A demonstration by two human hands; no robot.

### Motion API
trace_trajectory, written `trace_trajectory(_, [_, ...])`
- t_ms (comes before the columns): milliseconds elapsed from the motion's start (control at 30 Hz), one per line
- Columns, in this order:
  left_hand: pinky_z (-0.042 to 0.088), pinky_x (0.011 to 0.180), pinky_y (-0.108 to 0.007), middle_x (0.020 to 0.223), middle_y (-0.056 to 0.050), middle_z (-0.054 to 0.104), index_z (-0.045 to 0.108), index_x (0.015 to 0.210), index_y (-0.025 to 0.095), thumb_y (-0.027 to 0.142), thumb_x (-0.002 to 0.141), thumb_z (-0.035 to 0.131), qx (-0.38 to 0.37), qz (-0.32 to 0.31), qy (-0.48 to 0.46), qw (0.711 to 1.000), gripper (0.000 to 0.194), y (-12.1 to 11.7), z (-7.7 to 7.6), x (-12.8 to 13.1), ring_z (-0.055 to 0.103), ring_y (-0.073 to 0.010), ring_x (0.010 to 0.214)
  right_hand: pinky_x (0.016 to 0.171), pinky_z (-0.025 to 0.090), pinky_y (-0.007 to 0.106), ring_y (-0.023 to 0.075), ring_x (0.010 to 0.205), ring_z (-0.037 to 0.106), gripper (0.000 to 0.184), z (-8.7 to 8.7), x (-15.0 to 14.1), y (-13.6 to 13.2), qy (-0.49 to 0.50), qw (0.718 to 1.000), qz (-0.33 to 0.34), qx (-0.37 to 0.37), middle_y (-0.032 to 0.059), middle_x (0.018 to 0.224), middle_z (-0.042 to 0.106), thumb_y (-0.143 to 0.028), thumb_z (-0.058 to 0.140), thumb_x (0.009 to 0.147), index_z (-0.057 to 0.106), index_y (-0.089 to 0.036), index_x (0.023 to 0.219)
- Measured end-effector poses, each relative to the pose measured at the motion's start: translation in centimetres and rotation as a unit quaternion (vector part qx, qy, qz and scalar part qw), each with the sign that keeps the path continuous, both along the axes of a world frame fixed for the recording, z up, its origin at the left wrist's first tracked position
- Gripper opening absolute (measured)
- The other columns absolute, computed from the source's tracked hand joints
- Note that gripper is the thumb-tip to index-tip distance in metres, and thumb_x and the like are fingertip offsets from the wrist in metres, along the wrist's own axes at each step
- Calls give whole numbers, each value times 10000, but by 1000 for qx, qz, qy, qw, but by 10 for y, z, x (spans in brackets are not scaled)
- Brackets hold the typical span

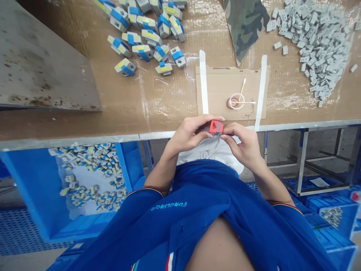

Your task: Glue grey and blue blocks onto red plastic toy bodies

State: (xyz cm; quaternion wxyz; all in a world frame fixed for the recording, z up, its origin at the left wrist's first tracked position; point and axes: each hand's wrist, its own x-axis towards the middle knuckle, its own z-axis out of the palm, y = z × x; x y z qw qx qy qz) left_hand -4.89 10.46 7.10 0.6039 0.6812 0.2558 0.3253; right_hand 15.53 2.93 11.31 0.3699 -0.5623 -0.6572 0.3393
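Note:
A small red and grey plastic block (216, 127) is held between both hands just above the table's front edge. My left hand (189, 134) pinches its left side, thumb below and forefinger above. The fingertips of my right hand (243, 142) close on its right side. A dark opening shows in the red face. Behind the block, a cardboard sheet (214, 98) lies fixed by two white tape strips. On it stands a small round cup (235, 101) with cotton swabs (243, 86) in or across it.
Blue, yellow and grey blocks (142, 51) lie at the back left, and a heap of small grey parts (321, 45) at the back right. Camouflage cloth (244, 26) hangs between. A metal box (45, 64) stands left. Below the edge is a blue crate (34, 188) of similar blocks.

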Motion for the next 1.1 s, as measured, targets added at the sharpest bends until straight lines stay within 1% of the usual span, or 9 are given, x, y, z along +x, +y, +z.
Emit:
trace_trajectory(133, [583, 943, -308, 1238, -124, 785, 726, 1341, 210, 361, 940, 760, -5, 10, -20, 1000, 430, 1, -1, 0, 755, -219, 1084, 665, 481, 286, 152, 728, 625, 123, -2, -2, 1, -36, 999, 4, 33, 12, 842, 697, -258, 606, 1025, 624, -235, 906])
trace_trajectory(267, [584, 959, -335, 1219, -125, 776, 746, 1319, 224, 374, 940, 758, 31, 17, -36, 999, 407, 3, -1, 0, 741, -224, 1095, 650, 458, 283, 148, 701, 583, 137, 0, -4, 4, -59, 997, 22, 36, 3, 813, 648, -271, 585, 1038, 592, -237, 906])
trace_trajectory(367, [577, 983, -335, 1250, -123, 780, 713, 1375, 242, 345, 963, 729, 37, 10, -34, 999, 425, 3, -1, 0, 747, -227, 1122, 649, 455, 275, 146, 704, 582, 135, 3, -4, 4, -66, 996, 33, 41, 4, 815, 646, -258, 589, 1037, 578, -237, 905])
trace_trajectory(467, [583, 959, -315, 1252, -123, 785, 710, 1368, 228, 335, 969, 718, 40, 6, -25, 999, 412, 1, -1, 0, 757, -223, 1105, 630, 445, 266, 138, 679, 567, 152, 6, -5, 2, -65, 997, 29, 30, -4, 797, 638, -230, 593, 1023, 561, -240, 874])
trace_trajectory(600, [593, 931, -314, 1182, -119, 800, 725, 1310, 202, 339, 984, 691, 67, -14, -23, 997, 355, 2, 0, -2, 763, -218, 1060, 599, 416, 273, 140, 635, 540, 215, 7, -6, 1, -71, 997, 26, 7, -13, 738, 613, -240, 592, 1007, 534, -244, 799])
trace_trajectory(767, [596, 909, -303, 1152, -103, 803, 724, 1308, 216, 266, 990, 664, 84, -9, -37, 996, 327, 3, -1, -2, 765, -207, 1041, 545, 378, 254, 123, 573, 488, 247, 8, -8, 2, -80, 997, 20, 5, -33, 672, 576, -212, 602, 984, 517, -241, 754])
trace_trajectory(933, [594, 945, -324, 1167, -102, 799, 726, 1310, 226, 260, 987, 670, 74, 5, -44, 996, 329, 1, -1, -1, 761, -214, 1068, 556, 420, 251, 125, 570, 548, 244, 10, -11, 3, -70, 998, -10, 2, -28, 664, 625, -218, 609, 975, 556, -234, 738])
trace_trajectory(1100, [594, 932, -331, 1138, -106, 803, 746, 1283, 218, 332, 968, 716, 64, 13, -29, 997, 336, 1, -2, -2, 758, -223, 1054, 573, 457, 263, 133, 583, 593, 196, 5, -13, -1, -69, 997, -38, 9, -26, 681, 672, -223, 620, 963, 607, -236, 768])
